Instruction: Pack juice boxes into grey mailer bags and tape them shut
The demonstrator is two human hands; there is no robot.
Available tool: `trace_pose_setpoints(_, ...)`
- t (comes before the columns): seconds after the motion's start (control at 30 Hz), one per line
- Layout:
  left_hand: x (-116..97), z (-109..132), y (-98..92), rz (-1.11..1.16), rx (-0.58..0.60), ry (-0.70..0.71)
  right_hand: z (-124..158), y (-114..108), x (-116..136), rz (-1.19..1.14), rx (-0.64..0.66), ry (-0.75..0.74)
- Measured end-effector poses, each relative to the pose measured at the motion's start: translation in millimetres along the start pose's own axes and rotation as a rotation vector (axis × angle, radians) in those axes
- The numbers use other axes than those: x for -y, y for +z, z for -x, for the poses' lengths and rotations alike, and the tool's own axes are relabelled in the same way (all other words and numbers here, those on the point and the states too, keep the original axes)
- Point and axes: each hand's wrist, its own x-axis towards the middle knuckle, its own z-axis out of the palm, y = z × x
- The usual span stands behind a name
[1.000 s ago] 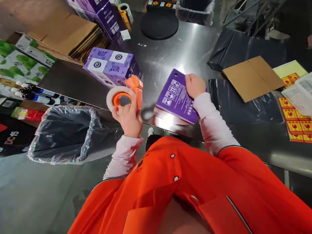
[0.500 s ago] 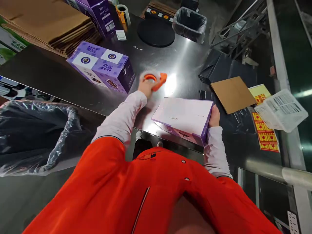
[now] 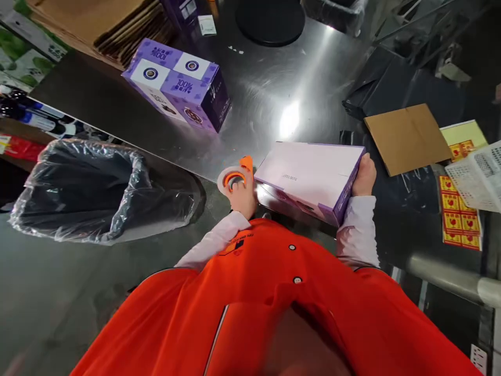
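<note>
My left hand point(image 3: 241, 198) grips an orange tape dispenser point(image 3: 246, 163) with a roll of tape on it, close against the left end of a white-topped purple box point(image 3: 309, 169). The box lies at the table's front edge. My right hand point(image 3: 365, 175) is wrapped round its right end, the fingers partly hidden behind it. A second purple and white box point(image 3: 182, 86) stands farther back on the left of the metal table point(image 3: 258, 112).
A plastic-lined bin point(image 3: 84, 190) stands at the left. Stacked brown cardboard point(image 3: 90, 26) lies at the back left, a black round plate point(image 3: 270, 21) at the back. On the right are a cardboard sheet point(image 3: 407, 138), red-yellow stickers point(image 3: 460, 219) and a white basket point(image 3: 481, 175).
My left hand has come back toward my body with the tape dispenser, from the open table to the box's left end. My right hand keeps hold of the box. The view has shifted.
</note>
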Motion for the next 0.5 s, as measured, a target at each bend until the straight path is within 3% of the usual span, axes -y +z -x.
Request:
trace_pose_setpoints(0.1, 0, -2, 12.2, 0.063, 0.048, -0.021, -5, 6, 36, 0.082, 0.008, -0.012)
trace_pose_setpoints(0.23, 41, -24, -13.1, 0.05, -0.027, -0.086, -10, 19, 80, 0.13, 0.061, -0.095)
trace_pose_setpoints(0.3, 63, -35, -34.9, 0.027, -0.087, -0.105, -11, 29, 103, 0.19, 0.104, -0.165)
trace_pose_setpoints(0.4, 87, -60, -77.6, -0.046, -0.212, -0.018, -10, 52, 148, 0.268, 0.163, -0.255)
trace_pose_setpoints(0.5, 98, -113, -139.4, -0.202, -0.371, 0.151, -11, 78, 199, 0.316, 0.243, -0.3)
